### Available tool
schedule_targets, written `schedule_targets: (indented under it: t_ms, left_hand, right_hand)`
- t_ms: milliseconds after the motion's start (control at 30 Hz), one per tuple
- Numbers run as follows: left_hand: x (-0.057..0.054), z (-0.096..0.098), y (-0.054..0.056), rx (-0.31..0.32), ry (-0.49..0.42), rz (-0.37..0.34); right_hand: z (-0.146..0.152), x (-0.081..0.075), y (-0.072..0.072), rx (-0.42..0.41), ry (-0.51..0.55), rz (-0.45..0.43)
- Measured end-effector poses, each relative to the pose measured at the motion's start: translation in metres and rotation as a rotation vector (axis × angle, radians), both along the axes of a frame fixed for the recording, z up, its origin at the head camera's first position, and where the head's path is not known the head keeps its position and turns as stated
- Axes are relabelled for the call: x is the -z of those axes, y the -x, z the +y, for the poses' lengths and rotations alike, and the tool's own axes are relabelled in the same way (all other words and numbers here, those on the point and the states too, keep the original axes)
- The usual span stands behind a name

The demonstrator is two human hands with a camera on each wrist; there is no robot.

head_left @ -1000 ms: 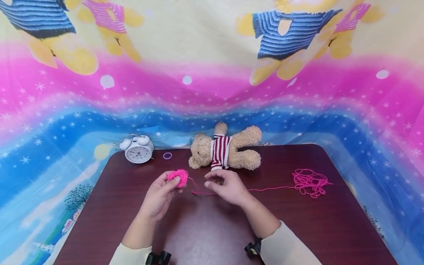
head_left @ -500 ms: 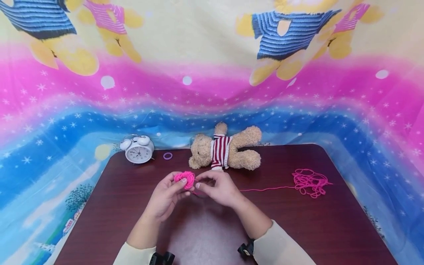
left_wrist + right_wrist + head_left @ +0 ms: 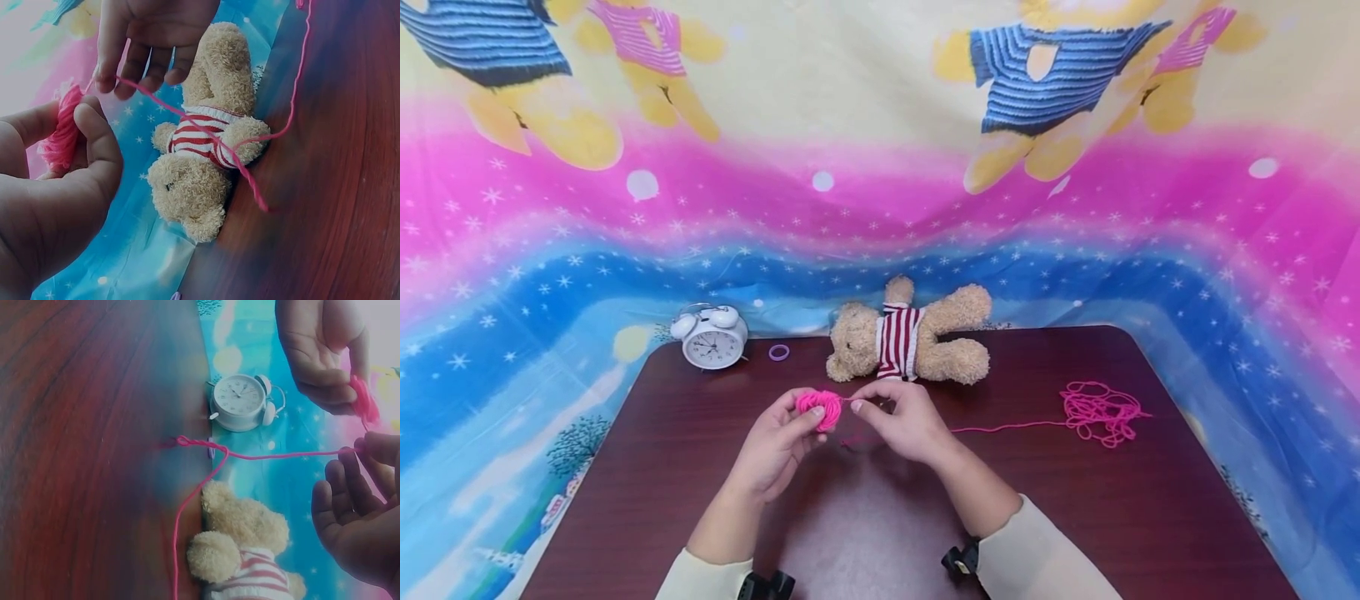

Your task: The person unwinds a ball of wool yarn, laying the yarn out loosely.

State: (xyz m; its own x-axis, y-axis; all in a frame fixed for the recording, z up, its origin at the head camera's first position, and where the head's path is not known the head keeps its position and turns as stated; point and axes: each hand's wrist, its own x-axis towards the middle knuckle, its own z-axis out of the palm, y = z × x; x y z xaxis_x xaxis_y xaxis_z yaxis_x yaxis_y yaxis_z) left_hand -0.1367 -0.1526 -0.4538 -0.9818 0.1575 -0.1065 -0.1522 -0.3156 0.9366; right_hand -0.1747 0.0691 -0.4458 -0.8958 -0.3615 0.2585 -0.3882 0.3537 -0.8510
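Note:
My left hand (image 3: 775, 442) grips a small wound ball of pink yarn (image 3: 820, 410), thumb on its near side. Just to the right, my right hand (image 3: 906, 421) pinches the pink strand (image 3: 281, 454) between thumb and index finger, close beside the ball. From that pinch the strand hangs down to a twisted section (image 3: 250, 181), then runs off to the right. Its far end leads to a loose tangle of pink yarn (image 3: 1101, 414) on the right of the table. In the right wrist view the other fingers (image 3: 340, 494) of my right hand are loosely bent.
A teddy bear (image 3: 898, 342) in a red-and-white striped shirt lies on its side at the back of the dark wooden table (image 3: 1037, 500). A white alarm clock (image 3: 712, 343) and a purple ring (image 3: 779, 352) are at the back left. A printed cloth (image 3: 880, 200) hangs behind.
The left hand and ball have shifted right. The right hand moved left to the ball, then slightly back, and now draws the pinched strand taut beside it. The tangle has stayed put.

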Motion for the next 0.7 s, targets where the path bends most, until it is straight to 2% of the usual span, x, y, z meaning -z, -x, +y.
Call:
schedule_targets:
  t_ms: [233,400,700]
  left_hand:
    - [0.002,-0.005,-0.001,-0.021,0.05,-0.027]
    - [0.004,-0.009,-0.001,-0.015,0.066,-0.02]
    - [0.007,-0.015,-0.002,-0.036,0.054,-0.019]
  right_hand:
    - [0.013,-0.005,0.003,0.062,0.03,-0.009]
    - [0.024,-0.011,0.006,0.078,0.06,-0.037]
    - [0.044,-0.015,0.009,0.134,0.028,-0.031]
